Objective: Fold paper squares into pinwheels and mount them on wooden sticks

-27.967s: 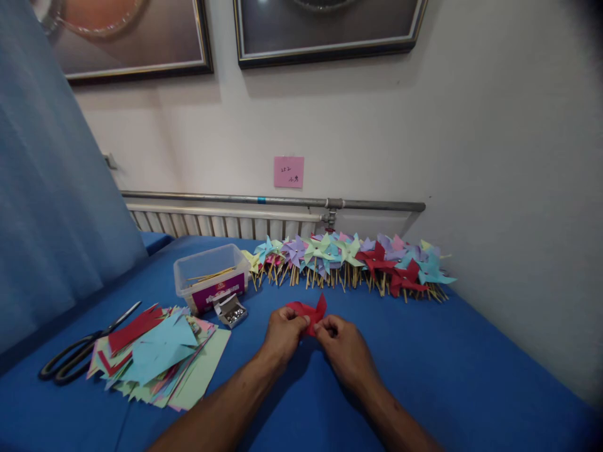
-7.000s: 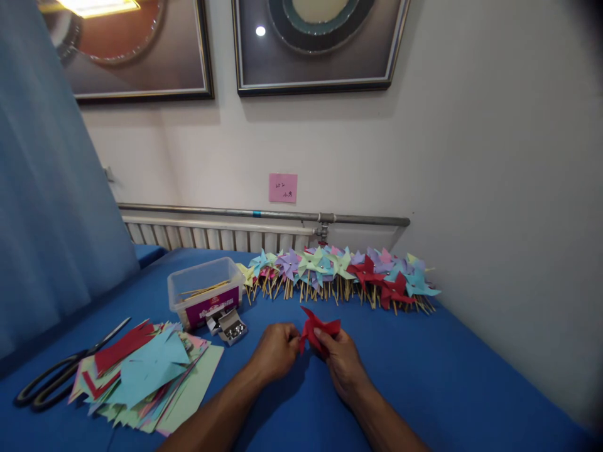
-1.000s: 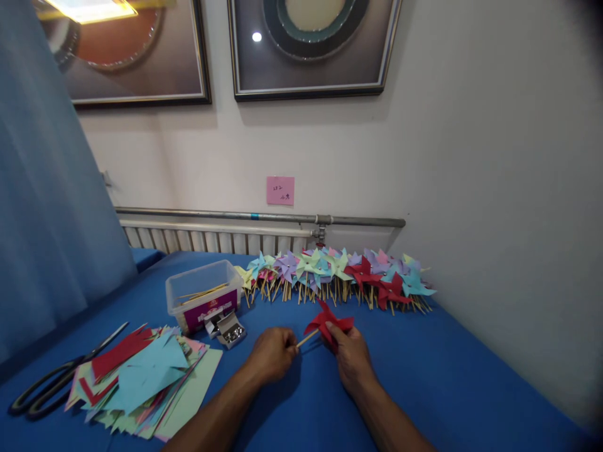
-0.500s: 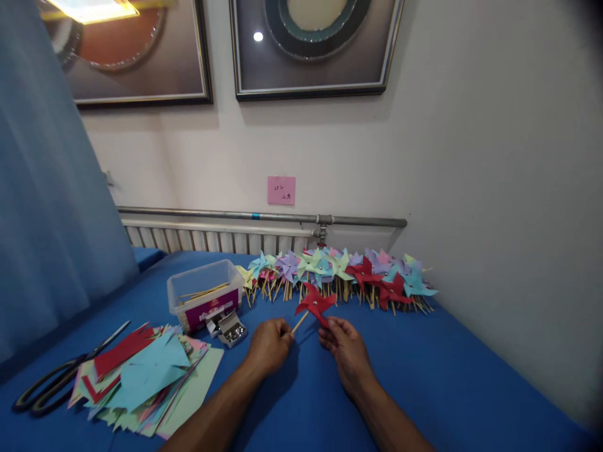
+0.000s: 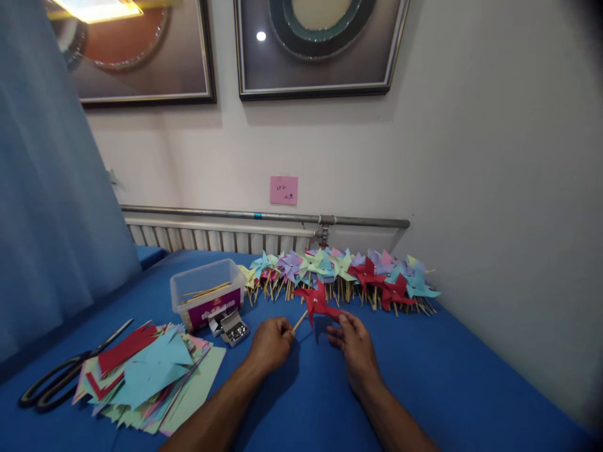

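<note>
A red paper pinwheel (image 5: pixel 316 301) on a thin wooden stick faces up in the middle of the blue table. My left hand (image 5: pixel 272 342) is closed on the lower part of that stick, thumb against the fingers. To its right, my right hand (image 5: pixel 354 345) has its fingers loosely bent and apart, with the fingertips at the tip of one red blade. The blade seems to touch them without being gripped. A shiny metal pin marks the pinwheel's centre. Beyond my hands lies a long pile of finished pinwheels (image 5: pixel 311 267) in many colours, sticks toward me.
At left, a clear plastic tub (image 5: pixel 207 295) holds wooden sticks, beside a small box of metal pins (image 5: pixel 234 329). Nearer lie stacked paper pieces (image 5: pixel 153 373) and black-handled scissors (image 5: pixel 61 376). A blue curtain (image 5: pixel 61 188) hangs at left; the wall and radiator (image 5: pixel 221 238) stand behind.
The red pinwheel's blades have turned about its centre. My right hand has moved slightly right and its fingers have loosened from the blade. My left hand keeps the stick in place.
</note>
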A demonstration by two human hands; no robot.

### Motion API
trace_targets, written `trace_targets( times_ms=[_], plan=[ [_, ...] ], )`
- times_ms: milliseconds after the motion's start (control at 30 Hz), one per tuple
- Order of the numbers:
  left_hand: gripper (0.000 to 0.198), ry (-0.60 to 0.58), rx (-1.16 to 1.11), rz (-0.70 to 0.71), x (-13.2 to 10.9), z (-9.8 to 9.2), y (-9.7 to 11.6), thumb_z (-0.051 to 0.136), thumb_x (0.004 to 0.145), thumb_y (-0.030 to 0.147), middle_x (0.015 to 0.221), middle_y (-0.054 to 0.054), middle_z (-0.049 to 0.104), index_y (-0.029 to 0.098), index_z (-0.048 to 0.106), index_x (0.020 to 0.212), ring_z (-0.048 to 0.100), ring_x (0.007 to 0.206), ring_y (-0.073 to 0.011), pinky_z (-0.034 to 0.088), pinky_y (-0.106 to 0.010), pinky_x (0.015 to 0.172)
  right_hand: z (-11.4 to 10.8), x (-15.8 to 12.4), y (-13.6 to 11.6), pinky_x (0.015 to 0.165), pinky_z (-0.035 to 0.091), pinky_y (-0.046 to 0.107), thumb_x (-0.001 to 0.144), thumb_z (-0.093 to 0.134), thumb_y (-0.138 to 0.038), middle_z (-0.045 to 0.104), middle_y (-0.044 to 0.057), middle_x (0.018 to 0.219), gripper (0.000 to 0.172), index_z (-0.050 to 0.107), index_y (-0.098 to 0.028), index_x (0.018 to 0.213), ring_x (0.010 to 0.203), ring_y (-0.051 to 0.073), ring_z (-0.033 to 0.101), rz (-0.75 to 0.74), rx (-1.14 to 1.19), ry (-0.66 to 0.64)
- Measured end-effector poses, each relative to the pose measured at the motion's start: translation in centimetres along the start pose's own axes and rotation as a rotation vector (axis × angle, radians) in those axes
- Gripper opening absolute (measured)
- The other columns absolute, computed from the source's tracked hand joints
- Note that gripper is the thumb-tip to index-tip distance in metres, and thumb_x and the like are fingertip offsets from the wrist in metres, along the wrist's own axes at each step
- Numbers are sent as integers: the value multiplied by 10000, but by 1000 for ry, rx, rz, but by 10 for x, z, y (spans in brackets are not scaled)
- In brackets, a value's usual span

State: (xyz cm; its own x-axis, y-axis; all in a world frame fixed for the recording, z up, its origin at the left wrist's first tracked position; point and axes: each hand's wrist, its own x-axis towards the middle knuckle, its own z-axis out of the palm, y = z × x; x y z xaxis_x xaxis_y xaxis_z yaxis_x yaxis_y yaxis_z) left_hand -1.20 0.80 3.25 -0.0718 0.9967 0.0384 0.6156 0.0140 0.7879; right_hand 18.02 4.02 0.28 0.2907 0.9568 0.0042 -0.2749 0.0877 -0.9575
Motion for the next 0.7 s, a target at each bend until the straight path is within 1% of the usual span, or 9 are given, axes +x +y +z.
trace_targets(
  times_ms=[67, 100, 267, 333, 467, 533, 600, 667, 700],
  plan=[
    [112, -19, 20, 5, -1, 1, -1, 606, 843, 172, 693, -8, 667, 159, 698, 781, 576, 675, -146, 301, -259, 598, -4, 4, -1, 626, 556, 306, 696, 753, -557, 744, 41, 912, 497, 679, -224, 1057, 767, 211, 709, -52, -13, 27],
    [114, -26, 30, 8, -1, 2, -1, 604, 843, 171, 693, -7, 666, 160, 701, 783, 578, 678, -146, 301, -259, 600, -5, 5, -1, 636, 555, 308, 706, 742, -557, 748, 47, 920, 492, 687, -222, 1063, 791, 219, 711, -75, -34, 26],
    [113, -27, 22, -2, -1, 2, -1, 603, 848, 186, 696, -6, 663, 160, 696, 790, 576, 676, -145, 308, -254, 602, -4, 1, 0, 657, 542, 323, 725, 717, -587, 750, 51, 823, 427, 733, -223, 948, 822, 253, 709, -105, -155, -56],
    [112, -11, 12, -4, 0, 2, -1, 604, 849, 189, 688, -5, 657, 158, 689, 784, 570, 666, -144, 306, -254, 598, -1, -5, 1, 658, 538, 324, 724, 720, -610, 748, 52, 815, 425, 738, -224, 898, 814, 254, 706, -92, -182, -117],
    [114, 5, 2, 5, 0, 1, 0, 604, 849, 186, 667, -1, 644, 156, 678, 768, 548, 637, -137, 305, -255, 591, 8, -18, 4, 669, 528, 317, 734, 722, -650, 740, 56, 790, 455, 745, -212, 856, 781, 237, 693, -69, -219, -296],
    [113, 7, -15, 11, 0, 1, 0, 606, 849, 188, 663, 2, 641, 156, 680, 771, 541, 630, -135, 312, -255, 592, 11, -20, 7, 658, 522, 313, 738, 712, -668, 740, 64, 793, 476, 742, -205, 845, 761, 227, 684, -72, -224, -345],
    [113, 11, -28, 19, -1, 1, 1, 601, 848, 183, 661, 4, 639, 156, 682, 773, 541, 631, -135, 320, -254, 596, 11, -18, 8, 637, 520, 313, 733, 704, -673, 743, 72, 818, 489, 727, -199, 849, 728, 218, 676, -69, -210, -318],
    [117, 10, -32, 22, -2, 1, 1, 596, 848, 179, 662, 3, 639, 157, 683, 774, 546, 639, -137, 322, -253, 599, 8, -12, 7, 614, 521, 315, 722, 710, -652, 745, 73, 876, 496, 705, -202, 928, 701, 210, 675, -58, -179, -203],
    [118, 4, -29, 21, -2, 1, 1, 596, 848, 180, 663, 2, 640, 157, 684, 772, 549, 643, -138, 320, -253, 597, 6, -8, 6, 608, 524, 315, 720, 712, -633, 744, 73, 928, 512, 689, -208, 1006, 701, 208, 679, -58, -163, -132]
  ],
)
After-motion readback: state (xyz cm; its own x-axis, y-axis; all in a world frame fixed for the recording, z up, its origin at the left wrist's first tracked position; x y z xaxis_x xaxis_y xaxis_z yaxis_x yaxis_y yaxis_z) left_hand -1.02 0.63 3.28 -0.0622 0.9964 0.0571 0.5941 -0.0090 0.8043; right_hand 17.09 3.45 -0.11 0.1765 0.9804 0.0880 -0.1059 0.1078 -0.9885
